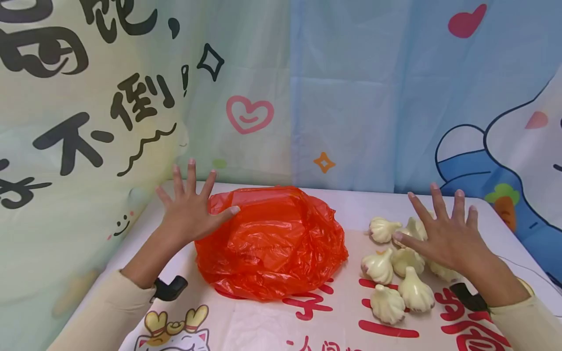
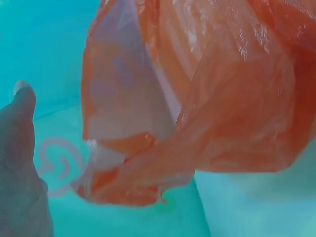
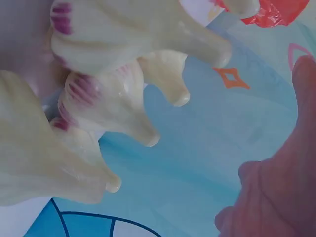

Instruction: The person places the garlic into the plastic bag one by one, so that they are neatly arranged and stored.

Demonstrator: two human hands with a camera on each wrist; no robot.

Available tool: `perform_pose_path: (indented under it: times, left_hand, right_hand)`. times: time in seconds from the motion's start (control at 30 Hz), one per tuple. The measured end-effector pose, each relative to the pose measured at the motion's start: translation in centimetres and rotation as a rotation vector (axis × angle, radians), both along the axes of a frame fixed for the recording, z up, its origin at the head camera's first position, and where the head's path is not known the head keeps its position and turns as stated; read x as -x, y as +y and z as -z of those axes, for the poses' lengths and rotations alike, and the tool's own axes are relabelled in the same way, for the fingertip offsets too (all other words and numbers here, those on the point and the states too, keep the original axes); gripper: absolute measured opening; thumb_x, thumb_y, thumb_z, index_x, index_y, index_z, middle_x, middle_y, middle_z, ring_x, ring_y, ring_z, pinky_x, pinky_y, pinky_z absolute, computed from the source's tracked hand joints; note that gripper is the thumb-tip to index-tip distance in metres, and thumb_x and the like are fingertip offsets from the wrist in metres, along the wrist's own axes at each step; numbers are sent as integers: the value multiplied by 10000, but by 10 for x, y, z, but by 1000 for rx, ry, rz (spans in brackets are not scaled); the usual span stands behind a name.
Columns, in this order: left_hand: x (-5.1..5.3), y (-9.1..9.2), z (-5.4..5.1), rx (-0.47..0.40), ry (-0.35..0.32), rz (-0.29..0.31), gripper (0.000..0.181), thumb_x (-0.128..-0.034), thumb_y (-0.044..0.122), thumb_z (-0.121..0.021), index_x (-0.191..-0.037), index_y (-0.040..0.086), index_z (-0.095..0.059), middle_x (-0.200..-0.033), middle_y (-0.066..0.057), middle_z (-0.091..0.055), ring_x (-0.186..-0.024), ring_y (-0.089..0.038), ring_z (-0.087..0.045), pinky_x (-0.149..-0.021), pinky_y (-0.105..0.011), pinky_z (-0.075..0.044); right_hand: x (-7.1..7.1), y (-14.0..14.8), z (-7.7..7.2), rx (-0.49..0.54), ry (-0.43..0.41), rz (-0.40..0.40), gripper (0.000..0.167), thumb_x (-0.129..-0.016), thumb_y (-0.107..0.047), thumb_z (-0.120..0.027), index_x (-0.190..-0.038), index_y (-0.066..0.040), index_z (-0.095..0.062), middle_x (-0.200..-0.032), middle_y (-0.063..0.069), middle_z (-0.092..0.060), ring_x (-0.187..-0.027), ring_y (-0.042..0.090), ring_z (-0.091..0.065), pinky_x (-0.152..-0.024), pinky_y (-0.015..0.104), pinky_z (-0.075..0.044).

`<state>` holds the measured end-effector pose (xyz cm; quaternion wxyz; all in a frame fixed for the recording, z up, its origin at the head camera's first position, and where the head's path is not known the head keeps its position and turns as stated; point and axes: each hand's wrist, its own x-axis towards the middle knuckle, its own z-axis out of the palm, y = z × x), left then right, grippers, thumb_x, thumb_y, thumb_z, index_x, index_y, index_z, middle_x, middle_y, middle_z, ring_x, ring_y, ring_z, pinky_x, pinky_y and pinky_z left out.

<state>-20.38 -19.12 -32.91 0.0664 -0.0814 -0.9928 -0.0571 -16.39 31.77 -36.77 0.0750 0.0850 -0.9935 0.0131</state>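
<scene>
A crumpled red plastic bag (image 1: 272,243) lies on the table, bulging in the middle; what it may contain cannot be made out. My left hand (image 1: 189,209) is held up at the bag's left side with fingers straight and spread, gripping nothing. To the right lies a group of several garlic bulbs (image 1: 417,290), pale with purplish streaks. Above their right part hovers my right hand (image 1: 452,236), its fingers also spread and holding nothing; it hides some of the bulbs. In the right wrist view, garlic bulbs (image 3: 103,96) fill the left side, apart from the thumb (image 3: 276,177).
A white table (image 1: 347,207) bears a printed mat (image 1: 250,324) with red lettering and a cartoon cat (image 1: 175,336). Behind it hangs a patterned curtain (image 1: 347,97). A thin cable (image 1: 527,270) runs along the table's right side.
</scene>
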Motion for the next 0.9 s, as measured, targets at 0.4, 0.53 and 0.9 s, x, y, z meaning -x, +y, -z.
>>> perform_pose_path:
  times: [0.4,0.53,0.9]
  left_hand:
    - [1,-28,16,-491,-45,121,743,-933,323,-623,-1511,15,-271,-1586,-236,-91,-1439,-444,-47,-1034,-697,-232]
    - [3,-25,27,-645,-102,75,703,-963,329,-585,-1525,57,-262,-1599,-185,-109,-1434,-422,-141,-1002,-660,-323]
    - [0,-18,36,-875,-187,-18,722,-975,448,-529,-1559,170,-207,-1582,-139,-216,-1396,-429,-249,-986,-634,-367]
  right_hand:
    - [-47,-39,-15,348,120,-262,586,-828,-266,-784,-1351,-126,-558,-1284,165,-597,-1161,412,-549,-776,620,-493]
    - [-59,-46,-4,531,111,-365,422,-788,-97,-811,-1185,-133,-674,-1133,36,-683,-1063,149,-626,-765,311,-566]
    - [-77,-46,21,768,-184,-380,347,-844,-123,-767,-1179,-134,-677,-1113,8,-678,-972,73,-643,-737,231,-555]
